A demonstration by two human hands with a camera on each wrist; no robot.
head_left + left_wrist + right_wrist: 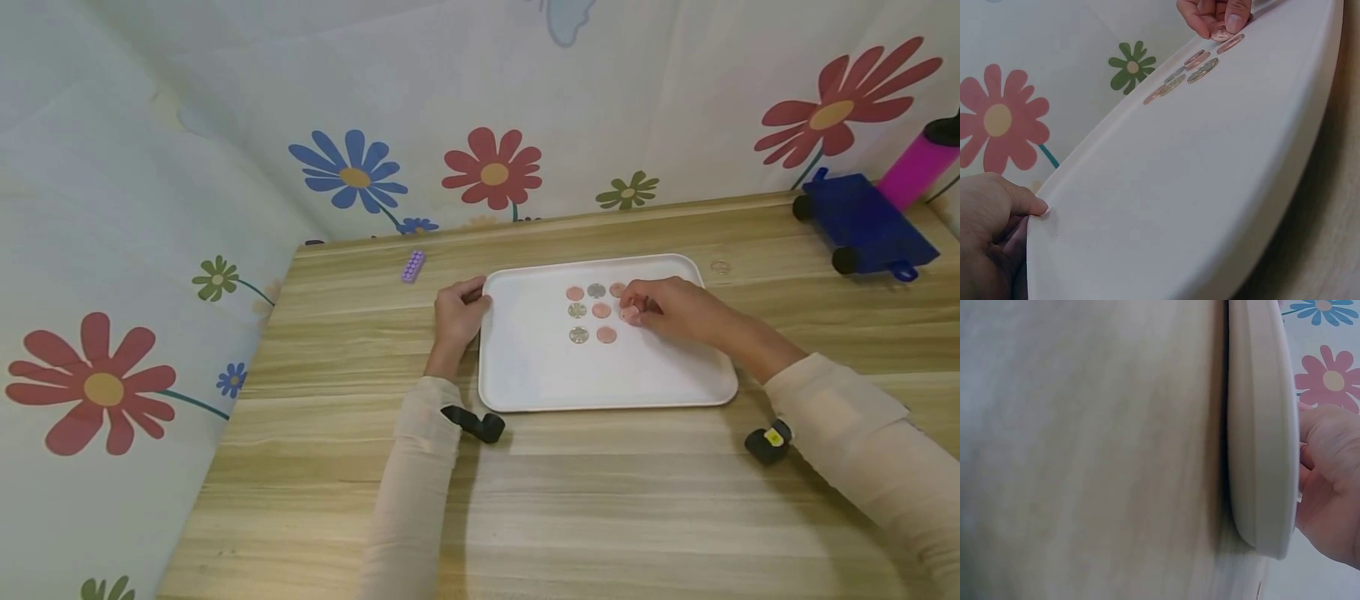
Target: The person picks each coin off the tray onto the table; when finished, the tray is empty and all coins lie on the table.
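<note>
A white tray [525,367] lies on the wooden table with several coins in rows on it, some copper-coloured [606,335], some silver or brassy [578,335]. My left hand [459,315] grips the tray's left rim, thumb on top and the other fingers outside the edge, as the left wrist view shows. At the right end of the middle row, my right hand [678,310] pinches a copper-coloured coin [1220,32] between thumb and fingers, low over the tray. In the right wrist view the tray's wall [1269,437] hides the fingertips of that hand.
A brassy coin [720,267] lies on the table just beyond the tray's right corner. Behind the tray's left side sits a purple studded toy brick [412,267]. At the back right are a blue wheeled toy [862,221] and a pink bottle [918,171]. A flower-patterned cloth [585,125] hangs behind.
</note>
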